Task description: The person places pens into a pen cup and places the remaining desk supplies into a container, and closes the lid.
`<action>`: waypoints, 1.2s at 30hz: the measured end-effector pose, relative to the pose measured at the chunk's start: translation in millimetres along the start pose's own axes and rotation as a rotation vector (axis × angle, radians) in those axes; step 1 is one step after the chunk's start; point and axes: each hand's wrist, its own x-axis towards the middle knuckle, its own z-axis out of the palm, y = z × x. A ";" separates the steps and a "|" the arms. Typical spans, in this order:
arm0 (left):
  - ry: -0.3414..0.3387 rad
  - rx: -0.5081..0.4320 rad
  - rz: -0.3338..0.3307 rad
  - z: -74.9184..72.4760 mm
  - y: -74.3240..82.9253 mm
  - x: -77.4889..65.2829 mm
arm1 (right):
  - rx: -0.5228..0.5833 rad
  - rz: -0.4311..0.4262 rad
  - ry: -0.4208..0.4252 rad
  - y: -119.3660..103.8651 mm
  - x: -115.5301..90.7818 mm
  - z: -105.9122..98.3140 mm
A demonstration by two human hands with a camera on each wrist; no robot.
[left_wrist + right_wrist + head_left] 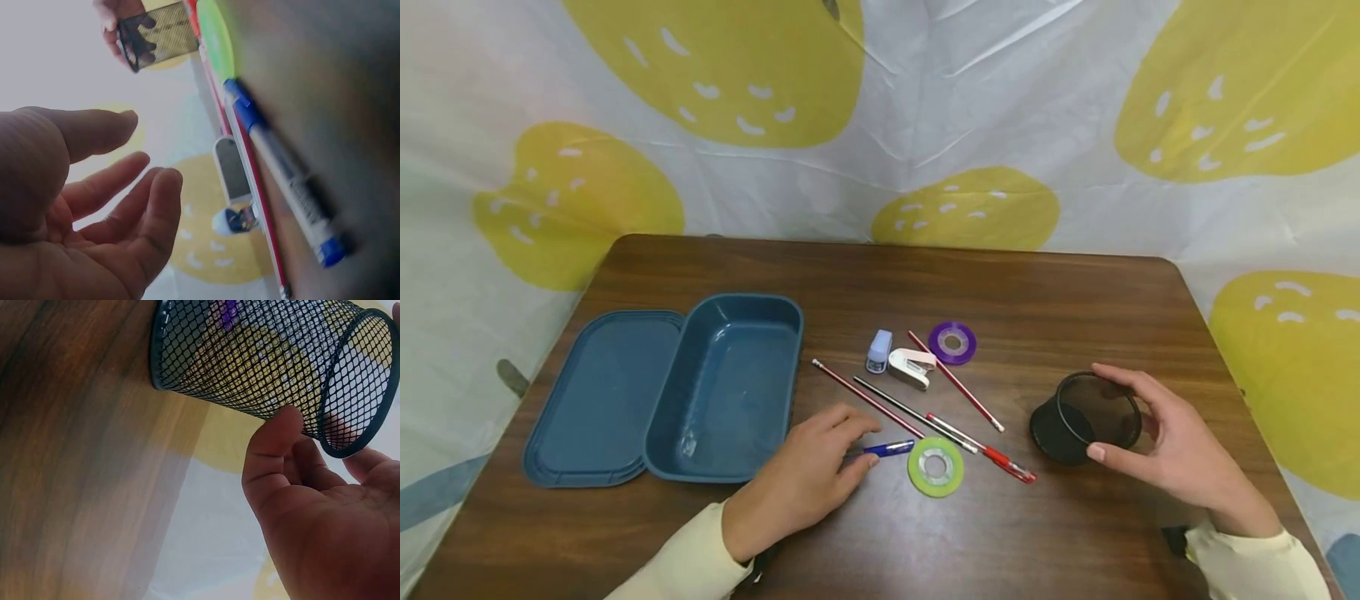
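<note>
left hand half-curled by pen, right hand grips cup

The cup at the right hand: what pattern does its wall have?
Black mesh; the cup shows it best in the right wrist view.

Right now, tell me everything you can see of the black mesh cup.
The mesh cup is round, its see-through wall resembling black wire, its rim solid. It is roughly upright at the right side of the table, open top upward, nothing visible inside. The right hand grips it near the rim.
</note>
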 end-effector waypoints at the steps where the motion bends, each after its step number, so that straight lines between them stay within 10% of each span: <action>1: -0.003 0.002 -0.005 2.5 0.3 0.6 | 0.018 0.001 -0.004 0.7 -0.1 -0.3; 36: -0.149 0.053 -0.119 30.1 -11.8 21.5 | 0.112 0.039 -0.025 12.6 -6.3 -6.7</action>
